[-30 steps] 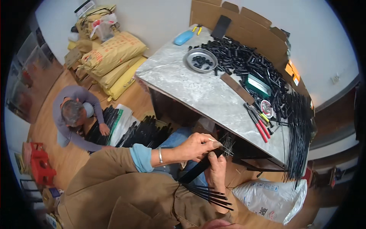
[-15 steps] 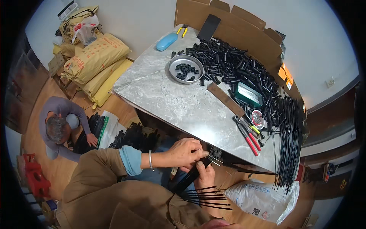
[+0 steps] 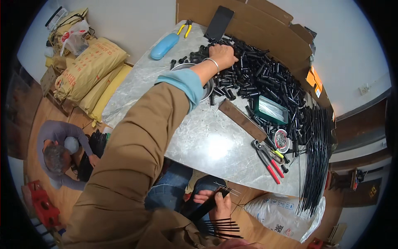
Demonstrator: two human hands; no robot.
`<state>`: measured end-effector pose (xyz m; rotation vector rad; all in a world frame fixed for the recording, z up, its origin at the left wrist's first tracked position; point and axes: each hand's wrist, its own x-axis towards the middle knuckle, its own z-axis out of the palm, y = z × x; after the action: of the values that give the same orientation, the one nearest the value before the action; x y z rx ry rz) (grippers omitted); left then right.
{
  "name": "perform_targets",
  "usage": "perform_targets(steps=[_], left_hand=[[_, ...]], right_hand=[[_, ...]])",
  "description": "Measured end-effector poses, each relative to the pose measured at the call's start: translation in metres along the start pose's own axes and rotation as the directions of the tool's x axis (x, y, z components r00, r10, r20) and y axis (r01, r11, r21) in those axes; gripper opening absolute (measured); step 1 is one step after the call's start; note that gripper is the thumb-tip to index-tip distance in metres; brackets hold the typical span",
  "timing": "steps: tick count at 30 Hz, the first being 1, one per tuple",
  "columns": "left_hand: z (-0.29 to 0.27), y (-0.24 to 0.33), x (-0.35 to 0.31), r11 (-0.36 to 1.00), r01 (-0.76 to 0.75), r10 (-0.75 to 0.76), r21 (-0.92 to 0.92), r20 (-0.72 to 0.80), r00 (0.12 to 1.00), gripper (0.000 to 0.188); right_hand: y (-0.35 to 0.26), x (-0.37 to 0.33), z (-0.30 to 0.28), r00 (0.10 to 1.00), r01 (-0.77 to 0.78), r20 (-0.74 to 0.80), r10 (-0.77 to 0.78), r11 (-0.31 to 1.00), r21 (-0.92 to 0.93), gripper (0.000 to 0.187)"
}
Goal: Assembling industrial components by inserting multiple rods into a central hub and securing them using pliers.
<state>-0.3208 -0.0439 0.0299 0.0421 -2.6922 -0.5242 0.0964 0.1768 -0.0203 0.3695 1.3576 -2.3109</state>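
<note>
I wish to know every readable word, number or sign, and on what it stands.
I won't copy printed text, only locate it:
Tan sack: red characters, partly blurred.
White bag: blue boxed marks, dark character.
Orange label: any print too small.
Dark panel: yellow mark, too blurred.

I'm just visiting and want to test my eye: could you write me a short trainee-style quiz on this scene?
1. True or false: the person's left hand is at the heap of small glossy black tubes.
2. Which holds the bundle of thin black strips: A, the left hand; B, the right hand?
3. Which tool lies beside the light-blue oblong case on the grey marbled tabletop?

Key: 1 true; 2 B; 3 yellow-handled pliers.
</note>
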Motion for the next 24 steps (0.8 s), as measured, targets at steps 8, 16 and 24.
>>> perform_targets(steps=[8,16,24], left_hand=[[0.017,0.021,0.012,0.988,-0.080,0.084,0.131,-0.026,0.996,0.032],[-0.029,0.063,-0.012,0.702,0.231,-0.005,-0.674,0.320,0.948,0.036],[0.012,0.062,-0.032,0.993,-0.114,0.109,0.007,0.222,0.969,0.033]], right_hand=[[-0.004,0.006,-0.013,1.000,-0.003,-0.021,0.005,0.998,0.062,0.023],[-0.009,0.001,-0.035,0.998,-0.025,-0.046,0.031,0.992,0.128,0.019],[-0.012,-0.002,-0.047,1.000,0.002,0.017,-0.004,0.994,0.106,0.025]])
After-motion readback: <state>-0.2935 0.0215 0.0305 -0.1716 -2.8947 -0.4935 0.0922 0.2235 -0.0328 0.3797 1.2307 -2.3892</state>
